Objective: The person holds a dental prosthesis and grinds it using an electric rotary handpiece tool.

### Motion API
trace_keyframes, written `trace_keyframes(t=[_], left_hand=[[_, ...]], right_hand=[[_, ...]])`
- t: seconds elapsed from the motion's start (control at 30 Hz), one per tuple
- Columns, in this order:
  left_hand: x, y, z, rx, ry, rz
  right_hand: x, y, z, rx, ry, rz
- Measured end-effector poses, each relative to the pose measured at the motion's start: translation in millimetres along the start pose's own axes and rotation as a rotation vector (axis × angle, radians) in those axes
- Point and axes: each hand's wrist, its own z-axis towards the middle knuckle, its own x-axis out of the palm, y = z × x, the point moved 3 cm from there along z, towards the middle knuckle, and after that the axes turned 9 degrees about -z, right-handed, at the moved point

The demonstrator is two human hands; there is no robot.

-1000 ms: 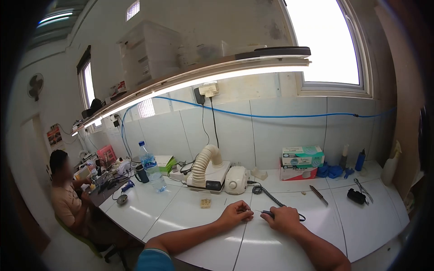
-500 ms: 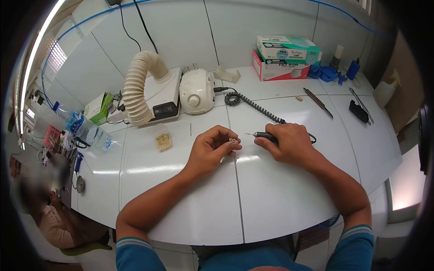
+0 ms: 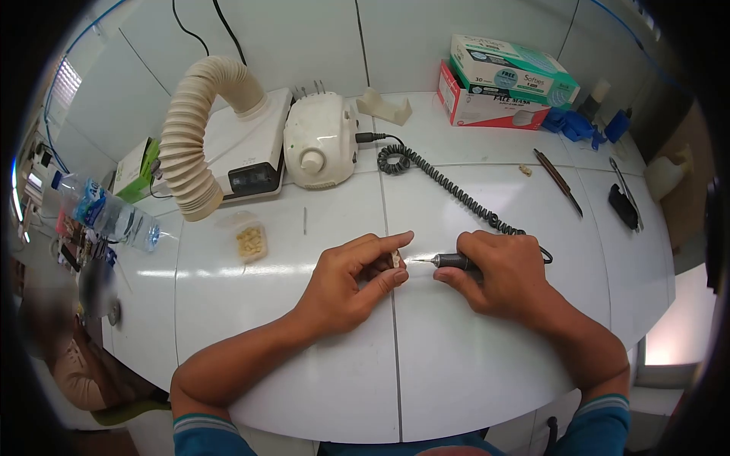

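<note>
My left hand (image 3: 357, 281) pinches a small cream-coloured piece (image 3: 395, 259), tooth-like in look, with the index finger stretched out above it. Most of that piece is hidden by the fingers. In my right hand (image 3: 502, 273) lies a dark rotary handpiece (image 3: 455, 261), its thin metal bur pointing left at the piece. A short gap seems to separate the tip from the piece. From the handpiece a coiled black cord (image 3: 449, 191) runs back to a white control unit (image 3: 321, 144) with a round knob.
A small clear box (image 3: 251, 242) of yellowish pieces stands left of my hands, near a thin metal bur (image 3: 305, 220). Behind are a ribbed hose (image 3: 185, 144) and mask boxes (image 3: 502, 83). A brown pointed tool (image 3: 559, 182) lies right. At far left sits a person (image 3: 76, 372).
My left index finger has straightened out, and the cream piece is turned in the grip. The handpiece's tip has come nearer to it. The camera view has shifted too.
</note>
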Motion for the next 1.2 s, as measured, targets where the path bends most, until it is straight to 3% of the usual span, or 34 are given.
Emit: trace_keyframes(t=[0.1, 1.2], left_hand=[[4.0, -5.1, -1.2, 0.080, 0.009, 0.067], [6.7, -8.4, -1.5, -0.139, -0.008, 0.069]], right_hand=[[-0.9, 5.3, -1.1, -0.049, -0.035, 0.021], [-4.3, 19.0, 5.7, -0.042, 0.087, -0.027]])
